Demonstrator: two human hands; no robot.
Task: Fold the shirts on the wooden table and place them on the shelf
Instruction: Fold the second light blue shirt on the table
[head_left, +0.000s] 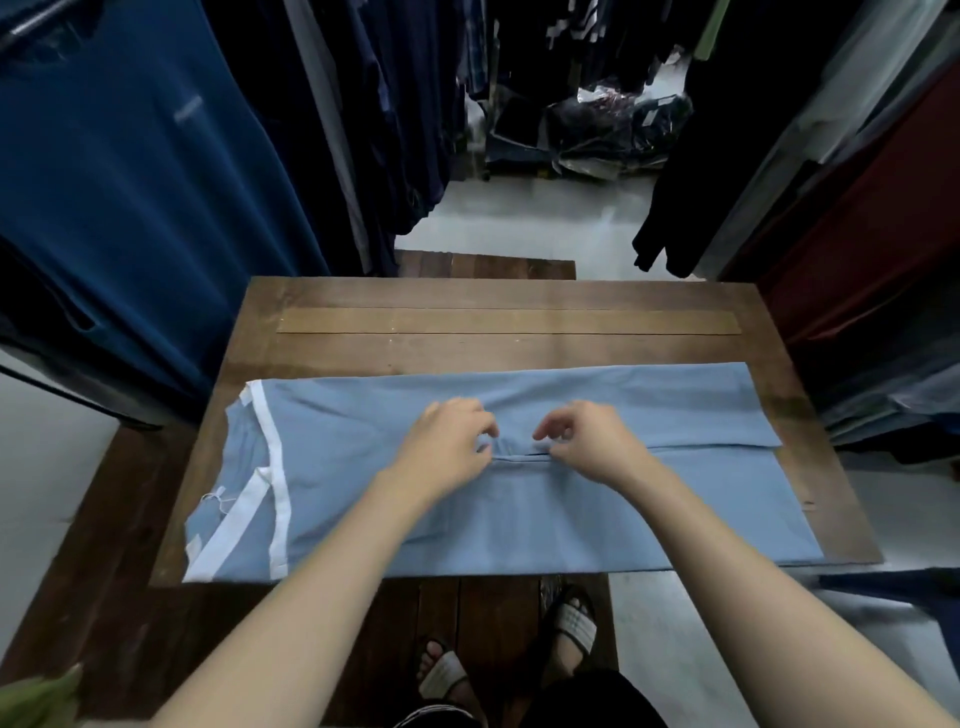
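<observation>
A light blue shirt (649, 499) with a white collar band lies flat across the wooden table (509, 293), its collar at the left. Both long sides are folded in and their edges meet along a seam line in the middle. My left hand (447, 441) rests on the shirt at that seam with fingers curled, its fingertips at a small bunch of cloth. My right hand (587, 436) sits just right of it, fingertips down on the folded edge, thumb and forefinger close together. Whether either hand pinches the cloth is unclear.
Racks of hanging dark clothes close in on the left (156, 182) and right (857, 182). A lighter wooden strip (509, 321) lies across the table's far part. Bagged clothes (613, 130) sit on the floor beyond. My sandalled feet (566, 623) stand below the near edge.
</observation>
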